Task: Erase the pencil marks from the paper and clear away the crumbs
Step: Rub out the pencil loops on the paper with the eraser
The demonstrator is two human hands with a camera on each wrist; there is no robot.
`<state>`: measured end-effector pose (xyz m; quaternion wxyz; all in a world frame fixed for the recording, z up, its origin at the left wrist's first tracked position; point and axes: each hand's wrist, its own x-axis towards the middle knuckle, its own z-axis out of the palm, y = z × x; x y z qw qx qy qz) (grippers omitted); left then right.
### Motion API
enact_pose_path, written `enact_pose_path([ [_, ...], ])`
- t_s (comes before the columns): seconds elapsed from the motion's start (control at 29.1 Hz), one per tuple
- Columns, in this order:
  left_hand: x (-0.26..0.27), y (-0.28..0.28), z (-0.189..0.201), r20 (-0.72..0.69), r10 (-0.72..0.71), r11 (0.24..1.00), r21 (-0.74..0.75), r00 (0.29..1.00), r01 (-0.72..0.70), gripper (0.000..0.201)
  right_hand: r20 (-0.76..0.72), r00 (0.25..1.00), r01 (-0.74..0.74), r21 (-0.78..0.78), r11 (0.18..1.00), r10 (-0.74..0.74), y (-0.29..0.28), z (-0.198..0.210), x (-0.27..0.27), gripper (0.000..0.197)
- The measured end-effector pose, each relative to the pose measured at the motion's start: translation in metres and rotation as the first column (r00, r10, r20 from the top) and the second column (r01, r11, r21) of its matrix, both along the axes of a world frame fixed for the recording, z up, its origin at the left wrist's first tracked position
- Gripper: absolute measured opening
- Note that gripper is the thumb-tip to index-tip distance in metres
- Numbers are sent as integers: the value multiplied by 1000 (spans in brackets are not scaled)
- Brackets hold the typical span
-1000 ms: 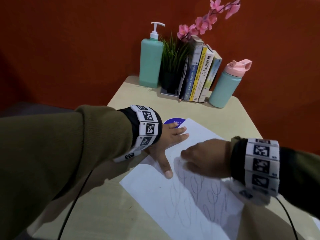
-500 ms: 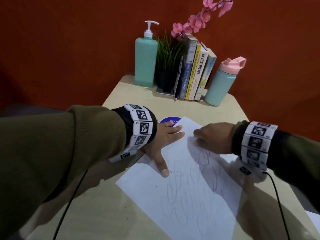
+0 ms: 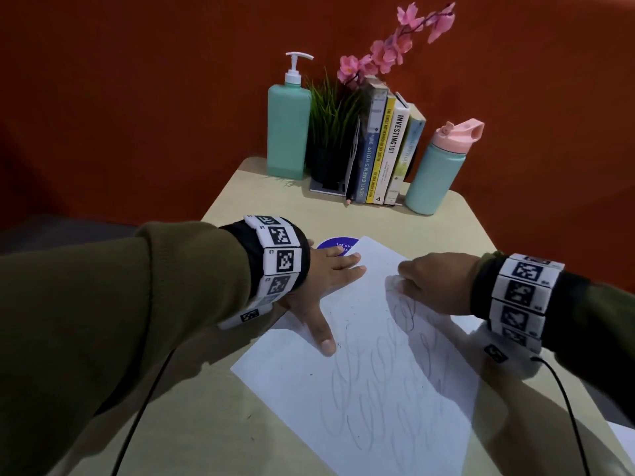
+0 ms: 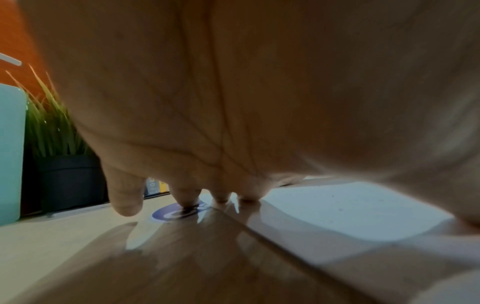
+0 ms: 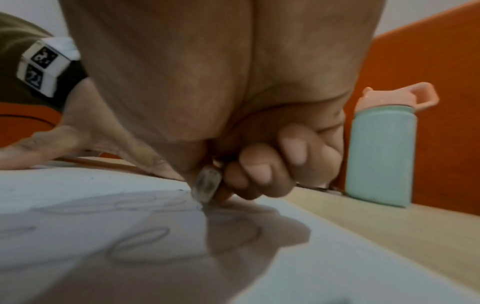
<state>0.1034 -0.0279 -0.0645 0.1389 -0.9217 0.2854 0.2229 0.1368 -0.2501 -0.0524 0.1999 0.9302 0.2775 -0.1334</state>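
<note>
A white sheet of paper with looping pencil marks lies slantwise on the beige table. My left hand lies flat with spread fingers on the sheet's upper left edge and holds it down; the left wrist view shows its fingertips on the paper. My right hand pinches a small grey-smudged eraser and presses its end onto the paper at the top of the pencil marks. A few dark crumbs dot the sheet near my left thumb.
At the table's far edge stand a mint pump bottle, a potted grass plant with pink flowers, a row of books and a mint bottle with a pink lid. A purple round sticker sits by the paper's top corner.
My right hand with the eraser has moved from the sheet's middle up and away toward its far right part. My left hand has stayed flat on the paper.
</note>
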Motion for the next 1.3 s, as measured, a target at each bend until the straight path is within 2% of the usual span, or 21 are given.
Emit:
enact_pose_path([
  [0.07,-1,0,3,-7,7,1000,7,1000,-7,134,-32,998,52,80,995,-50,-7,-6,-2,26],
  [0.17,-8,-4,12,-2,-32,999,6,999,32,133,-72,996,59,152,987,-49,-9,-7,-4,25],
  [0.24,-23,-16,19,13,-126,989,-80,992,127,130,-93,995,53,164,985,-38,-9,-7,-4,20],
  [0.31,-47,-37,19,0,-270,946,-186,963,266,121,-119,992,56,175,983,-35,-9,-8,-3,14],
  [0.38,-73,-56,14,-36,-379,903,-235,925,360,111,-112,993,55,182,982,-35,-10,-8,-3,16],
  [0.45,-82,-58,6,-90,-332,933,-176,939,313,109,-104,994,49,193,980,-29,-11,-8,-2,19],
  [0.55,-61,-34,-3,-62,-17,995,-94,998,11,119,-105,994,47,196,979,-27,-11,-8,-3,21],
  [0.58,-55,-27,0,-44,60,995,-83,997,-63,121,-103,994,48,197,979,-28,-11,-8,-3,22],
  [0.62,-51,-23,2,-34,73,994,-79,997,-75,121,-100,995,47,198,979,-28,-11,-8,-3,22],
  [0.69,-59,-30,12,-29,-73,990,-120,997,69,116,-102,994,45,202,978,-25,-11,-8,-3,21],
  [0.76,-79,-44,14,-68,-236,952,-216,969,217,105,-108,994,42,195,980,-21,-11,-8,-3,19],
  [0.82,-96,-45,4,-139,-246,943,-264,959,204,100,-103,994,40,193,980,-20,-11,-9,-3,20],
  [0.86,-94,-37,-2,-153,-218,960,-212,964,183,106,-104,994,39,196,980,-19,-11,-9,-3,21],
  [0.93,-76,-12,-7,-74,-52,997,-59,996,48,127,-101,995,34,197,980,-14,-11,-9,-3,22],
  [1.0,-56,7,5,18,143,990,-13,990,-143,132,-88,996,29,195,980,-12,-11,-9,-4,22],
  [1.03,-52,7,9,20,133,991,-28,991,-133,126,-81,997,28,192,981,-12,-11,-9,-4,21],
  [1.1,-58,-7,22,-38,-48,989,-145,998,42,110,-76,997,27,184,983,-13,-10,-9,-5,20],
  [1.17,-79,-27,22,-137,-218,955,-235,966,182,104,-77,997,25,182,983,-11,-10,-8,-5,19],
  [1.2,-87,-32,17,-169,-266,949,-219,949,227,105,-75,997,21,180,983,-8,-10,-8,-5,19],
  [1.27,-86,-32,4,-153,-231,970,-110,961,215,108,-75,997,19,177,984,-5,-10,-8,-5,19],
  [1.3,-79,-28,1,-97,-141,988,-74,985,134,109,-79,997,24,178,984,-9,-10,-9,-5,19],
])
